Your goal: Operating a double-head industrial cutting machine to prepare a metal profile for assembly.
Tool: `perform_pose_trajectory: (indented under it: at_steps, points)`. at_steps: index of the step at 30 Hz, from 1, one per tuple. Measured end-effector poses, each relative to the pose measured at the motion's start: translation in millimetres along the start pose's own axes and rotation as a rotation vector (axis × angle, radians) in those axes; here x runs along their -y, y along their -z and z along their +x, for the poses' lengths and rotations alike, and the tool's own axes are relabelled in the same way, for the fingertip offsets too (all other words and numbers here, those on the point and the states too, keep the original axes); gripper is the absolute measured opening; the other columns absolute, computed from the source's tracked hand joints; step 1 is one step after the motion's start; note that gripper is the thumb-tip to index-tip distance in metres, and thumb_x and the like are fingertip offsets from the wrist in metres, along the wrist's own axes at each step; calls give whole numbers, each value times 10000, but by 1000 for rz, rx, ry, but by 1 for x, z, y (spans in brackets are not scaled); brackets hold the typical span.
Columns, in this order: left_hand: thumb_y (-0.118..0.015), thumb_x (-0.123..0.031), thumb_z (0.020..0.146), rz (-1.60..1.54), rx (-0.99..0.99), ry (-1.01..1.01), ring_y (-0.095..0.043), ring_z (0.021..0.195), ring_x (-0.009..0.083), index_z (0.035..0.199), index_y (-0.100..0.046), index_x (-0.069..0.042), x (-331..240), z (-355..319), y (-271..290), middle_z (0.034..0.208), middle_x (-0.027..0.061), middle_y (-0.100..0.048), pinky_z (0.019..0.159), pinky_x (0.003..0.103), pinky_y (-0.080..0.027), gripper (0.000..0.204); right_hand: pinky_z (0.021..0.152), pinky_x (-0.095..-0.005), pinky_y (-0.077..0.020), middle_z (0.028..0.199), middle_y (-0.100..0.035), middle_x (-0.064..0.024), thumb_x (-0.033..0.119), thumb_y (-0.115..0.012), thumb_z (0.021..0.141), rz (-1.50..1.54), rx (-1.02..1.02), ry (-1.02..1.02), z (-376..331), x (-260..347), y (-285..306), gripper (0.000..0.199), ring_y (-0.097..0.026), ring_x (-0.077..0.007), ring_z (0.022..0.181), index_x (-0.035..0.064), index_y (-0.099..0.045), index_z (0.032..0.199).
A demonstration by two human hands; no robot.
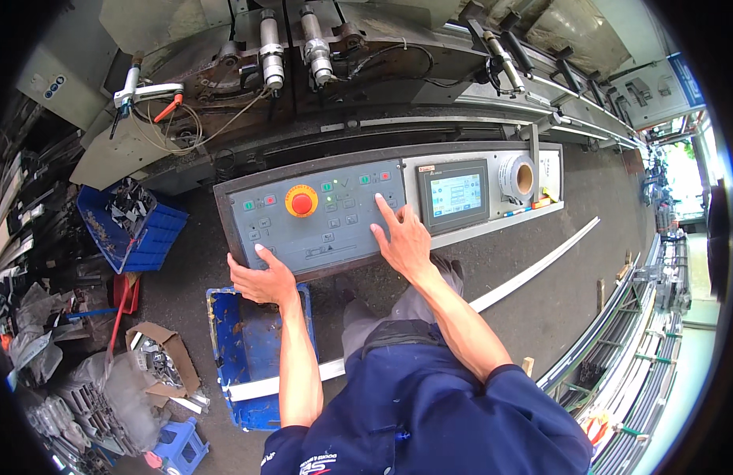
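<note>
The grey control panel (pixel 354 202) stands in front of me, with a red mushroom-shaped stop button (pixel 302 204) on a yellow ring and several small push buttons. My left hand (pixel 265 281) grips the panel's lower left corner; its thumb lies on the face near a small button, and its fingers curl along the outer edge. Over the right part of the button area, my right hand (pixel 404 241) holds nothing. Its index finger and thumb are stretched out to the panel face, the other fingers bent. Whether either hand presses a button, I cannot tell.
A lit touchscreen (pixel 455 195) and a tape roll (pixel 517 177) are right of the buttons. Behind stands a machine with metal cylinders (pixel 271 51). Blue crates (pixel 148 245), a carton of metal offcuts (pixel 164 360) and a long white profile (pixel 533 265) surround me; racked profiles (pixel 620 360) lie right.
</note>
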State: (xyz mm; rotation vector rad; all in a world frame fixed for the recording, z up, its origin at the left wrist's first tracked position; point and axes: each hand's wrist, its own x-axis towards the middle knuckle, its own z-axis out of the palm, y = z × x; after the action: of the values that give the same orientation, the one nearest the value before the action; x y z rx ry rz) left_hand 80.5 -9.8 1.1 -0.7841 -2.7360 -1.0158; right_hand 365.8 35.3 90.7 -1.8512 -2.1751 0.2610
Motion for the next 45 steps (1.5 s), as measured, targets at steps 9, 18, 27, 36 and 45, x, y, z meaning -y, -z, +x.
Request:
perform_pose_trajectory:
  at_steps: [9, 18, 27, 36, 45]
  points:
    - [-741, -527, 1099, 10, -73, -46, -669, 1291, 442, 1622, -625, -84, 2, 1, 15, 1445, 181, -716, 1053, 585, -513, 695, 834, -508, -577, 1113, -598, -122, 360, -821, 1078, -92, 8, 78, -4, 6, 14, 738, -676, -344, 996, 282, -555, 1761]
    - [-719, -520, 1110, 23, -45, -31, -640, 1329, 426, 1652, -592, -80, -5, 1, 18, 1497, 188, -690, 1059, 588, -503, 709, 881, -491, -569, 1146, -567, -131, 350, -826, 1072, -57, -43, 107, -13, 3, 6, 805, -620, -331, 1036, 239, -501, 1801]
    - [-687, -538, 1131, 40, -24, -48, -627, 1342, 427, 1676, -562, -87, -2, -2, 23, 1530, 198, -671, 1065, 591, -511, 718, 882, -493, -575, 1140, -569, -139, 371, -816, 1082, -45, -70, 116, -18, 2, 6, 783, -620, -338, 1034, 216, -525, 1793]
    - [-708, -522, 1108, 13, -31, -19, -636, 1341, 414, 1658, -587, -89, -10, -1, 28, 1509, 163, -688, 1072, 588, -509, 711, 876, -490, -566, 1152, -567, -129, 364, -818, 1076, -43, -75, 128, -17, -1, 6, 793, -615, -335, 1056, 232, -513, 1795]
    - [-714, -515, 1103, 5, -38, -21, -639, 1342, 417, 1653, -592, -85, -7, -1, 32, 1498, 163, -692, 1078, 587, -510, 708, 897, -504, -582, 1162, -584, -145, 368, -818, 1072, -24, -42, 103, -20, 4, 13, 796, -638, -352, 1064, 229, -508, 1793]
